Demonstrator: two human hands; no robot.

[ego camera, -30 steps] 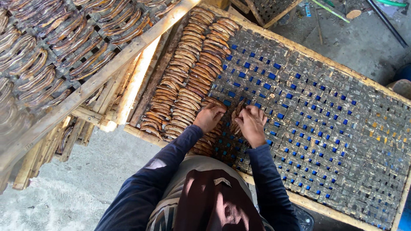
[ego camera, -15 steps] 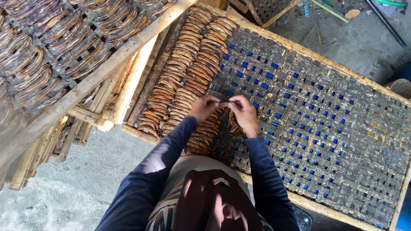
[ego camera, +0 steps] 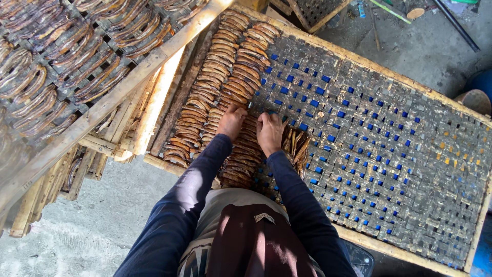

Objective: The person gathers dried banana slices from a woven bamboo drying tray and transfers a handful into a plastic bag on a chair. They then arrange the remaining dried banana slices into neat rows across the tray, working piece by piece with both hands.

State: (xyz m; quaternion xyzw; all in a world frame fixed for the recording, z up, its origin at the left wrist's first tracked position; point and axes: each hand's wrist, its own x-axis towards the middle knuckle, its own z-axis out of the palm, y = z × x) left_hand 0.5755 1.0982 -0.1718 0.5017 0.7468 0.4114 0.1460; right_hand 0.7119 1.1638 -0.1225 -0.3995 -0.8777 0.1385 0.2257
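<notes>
A woven drying rack (ego camera: 389, 149) with a wooden frame lies before me. Brown curved strips, like dried banana slices (ego camera: 215, 77), lie on it in two neat rows on its left part. My left hand (ego camera: 231, 121) and my right hand (ego camera: 269, 131) rest side by side on the near end of the second row, fingers pressed down on a strip (ego camera: 250, 117) between them. A loose heap of the same strips (ego camera: 296, 144) lies just right of my right hand. Both arms wear dark blue sleeves.
A second rack (ego camera: 87, 66) full of the same brown strips stands higher at the left, on stacked wooden frames (ego camera: 123, 138). Grey concrete floor (ego camera: 87, 231) lies below. Sticks and another rack corner (ego camera: 318, 10) are at the top, a round brown object (ego camera: 474, 100) at the right edge.
Both hands moved away from me along the row, from its near end to farther up the rack. They had been lifted close together half a second ago and now press down on the row.
</notes>
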